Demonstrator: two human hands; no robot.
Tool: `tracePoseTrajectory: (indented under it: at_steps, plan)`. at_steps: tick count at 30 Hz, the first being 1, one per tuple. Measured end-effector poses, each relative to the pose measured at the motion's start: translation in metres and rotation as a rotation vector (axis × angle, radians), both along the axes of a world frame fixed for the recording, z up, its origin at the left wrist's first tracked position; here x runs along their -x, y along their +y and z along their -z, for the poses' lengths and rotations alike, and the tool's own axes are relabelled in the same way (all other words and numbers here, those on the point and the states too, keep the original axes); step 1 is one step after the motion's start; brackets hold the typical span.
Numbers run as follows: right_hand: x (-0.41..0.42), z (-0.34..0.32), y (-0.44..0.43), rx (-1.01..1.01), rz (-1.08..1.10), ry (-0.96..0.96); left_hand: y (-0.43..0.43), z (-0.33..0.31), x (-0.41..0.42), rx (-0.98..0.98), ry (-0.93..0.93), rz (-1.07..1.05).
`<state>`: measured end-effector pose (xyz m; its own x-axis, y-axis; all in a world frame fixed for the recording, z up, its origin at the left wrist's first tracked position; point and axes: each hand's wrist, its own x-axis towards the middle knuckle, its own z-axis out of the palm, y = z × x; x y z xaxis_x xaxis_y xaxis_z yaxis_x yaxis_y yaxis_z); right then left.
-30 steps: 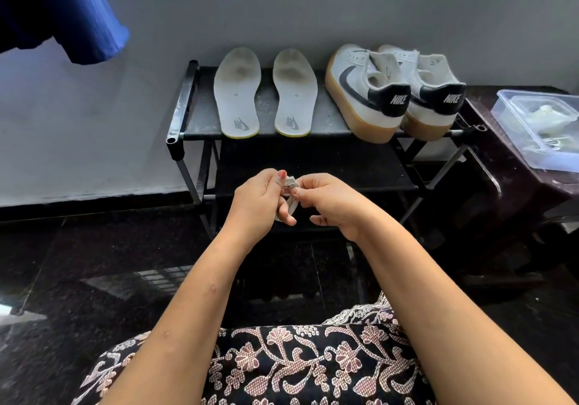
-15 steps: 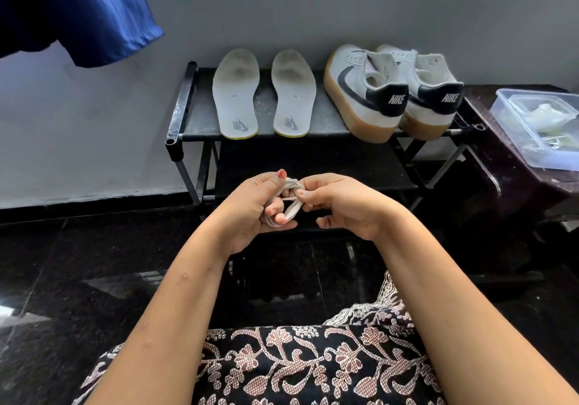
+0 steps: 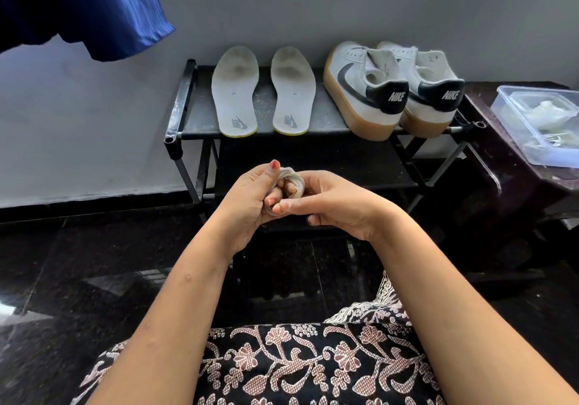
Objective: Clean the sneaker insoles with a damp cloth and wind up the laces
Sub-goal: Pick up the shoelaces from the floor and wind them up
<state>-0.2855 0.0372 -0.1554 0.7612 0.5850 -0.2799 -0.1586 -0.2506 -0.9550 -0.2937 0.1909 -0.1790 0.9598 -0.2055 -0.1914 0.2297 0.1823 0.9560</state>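
- the pale wall (image 3: 78, 116) fills the background, with a window ledge along its top; a dark polished floor (image 3: 78, 263) runs below it
- a blue cloth (image 3: 78, 6) hangs in the upper left corner, in front of the wall
- a black shoe rack (image 3: 188, 97) stands against the wall, straight ahead of the person; its top shelf carries the shoes and insoles, and a lower shelf shows beneath
- a dark tabletop (image 3: 501, 154) stands just right of the rack; a clear plastic container (image 3: 513, 132) sits on it, holding pale things i cannot make out
- a black garment with a pale floral pattern (image 3: 313, 364) covers the person's lap at the bottom edge
- two white sneakers with black heel tabs and tan soles sit side by side on the right half of the top shelf, heels toward the person; the left sneaker (image 3: 360, 91) touches the right sneaker (image 3: 435, 91); no laces show in them
- two grey insoles lie flat on the left half of the shelf, heels toward the person; the left insole (image 3: 235, 91) and the right insole (image 3: 293, 91) lie near each other but apart; both are darker at the toe end
- both hands meet in mid air in front of the rack, below its top shelf; the left hand (image 3: 247, 197) has its fingers curled, thumb pressed on top of the coil
- the right hand (image 3: 332, 201) pinches the same coil between thumb and forefinger
- the pale lace (image 3: 293, 179) is wound in a small coil round the left fingers, between the two hands
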Motion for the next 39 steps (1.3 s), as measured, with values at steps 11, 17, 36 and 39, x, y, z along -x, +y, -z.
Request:
tracePoseTrajectory:
  at_steps: [11, 17, 36, 39]
  plan:
    - [0.001, 0.009, 0.018, 0.060, 0.365, -0.044, -0.003, 0.008, -0.002, 0.060, 0.009, -0.107]
    - [-0.002, 0.016, 0.024, -0.161, 0.506, 0.081, -0.007, 0.004, -0.002, 0.171, -0.014, -0.147]
    - [0.006, 0.003, 0.008, -0.390, 0.706, -0.002, -0.037, -0.015, 0.009, 0.347, 0.071, -0.460]
    - [0.015, -0.001, -0.015, -0.359, 0.793, -0.035, -0.050, -0.021, 0.016, 0.346, 0.091, -0.469]
